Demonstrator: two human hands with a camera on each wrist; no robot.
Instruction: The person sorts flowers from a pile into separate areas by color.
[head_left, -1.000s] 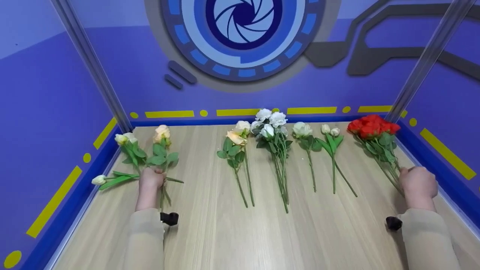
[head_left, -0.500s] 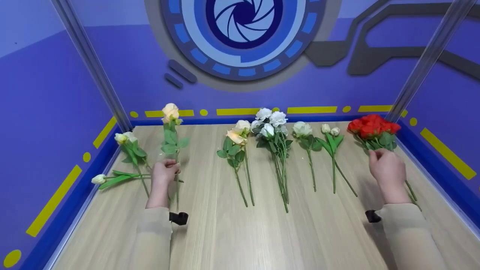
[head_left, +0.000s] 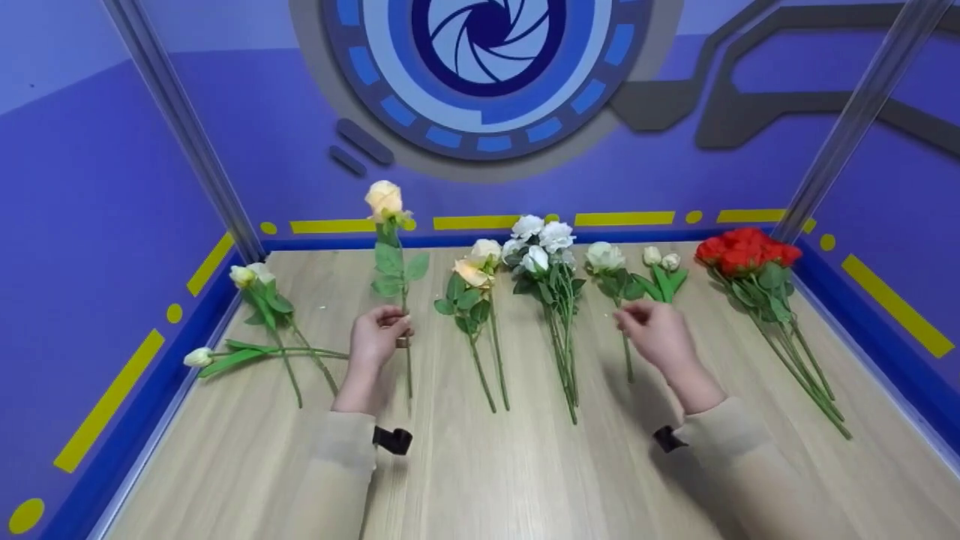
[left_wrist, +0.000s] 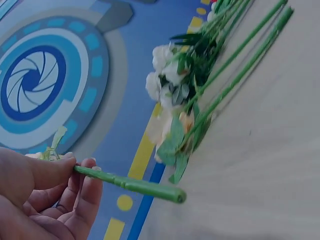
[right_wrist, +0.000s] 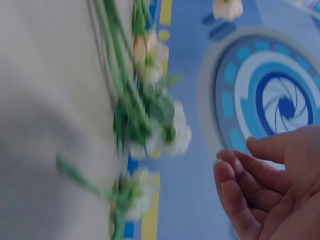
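Note:
My left hand (head_left: pixel 375 337) pinches the green stem of a peach rose (head_left: pixel 385 201) and holds it upright above the table. In the left wrist view the lower end of the stem (left_wrist: pixel 135 186) sticks out past the thumb and fingers. My right hand (head_left: pixel 660 334) holds nothing; its fingers (right_wrist: pixel 235 200) are loosely bent, the thumb apart from them. It hovers over the stems of a pale white rose (head_left: pixel 604 259) and the white tulips (head_left: pixel 661 260), partly hiding them. Between the hands lie two peach roses (head_left: pixel 474 274) and a bunch of white flowers (head_left: pixel 541 247).
A bunch of red flowers (head_left: pixel 748 253) lies at the right end of the wooden table (head_left: pixel 465 472). At the left lie a white tulip (head_left: pixel 199 358) and a pale yellow-white bloom pair (head_left: pixel 253 275). Printed blue walls (head_left: pixel 247 150) enclose the table at back and sides.
My left hand has lifted the peach rose from the left flowers and carried it rightward. My right hand has let go of the red flowers' stems and moved left, toward the middle.

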